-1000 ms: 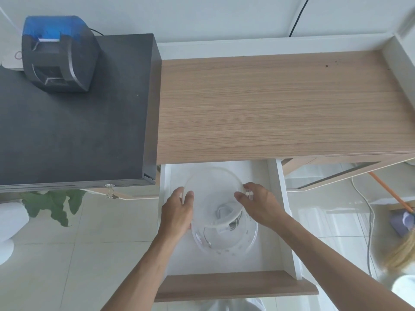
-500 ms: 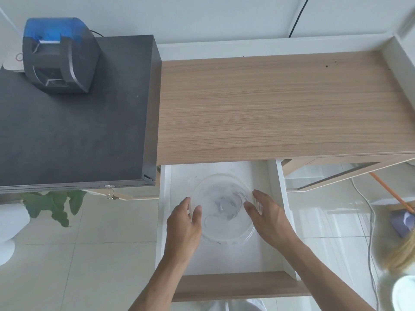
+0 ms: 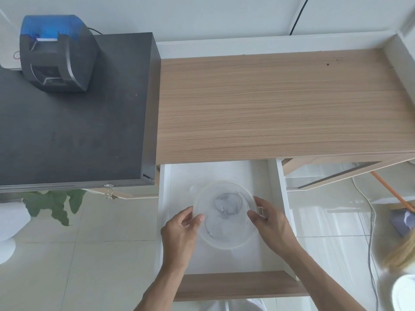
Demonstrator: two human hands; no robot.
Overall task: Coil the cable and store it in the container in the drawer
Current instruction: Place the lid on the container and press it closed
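Observation:
A round translucent plastic container [image 3: 224,240] sits in the open white drawer [image 3: 179,176] below the wooden desk. Its translucent lid lies flat on top. Through the lid I see a coiled cable [image 3: 226,205] as a dim grey shape. My left hand [image 3: 182,230] touches the container's left rim, thumb and fingers on the lid edge. At the right rim, my right hand [image 3: 269,218] pinches the lid edge between thumb and fingers.
The wooden desk top [image 3: 280,104] lies beyond the drawer. A dark cabinet [image 3: 74,113] at the left carries a grey and blue device [image 3: 56,52]. The drawer's wooden front [image 3: 235,286] is nearest me. A broom [image 3: 397,205] and a floor cable [image 3: 370,212] are at the right.
The lid, held tilted above the container a second ago, now lies flat on it. Both hands have shifted to the container's rim.

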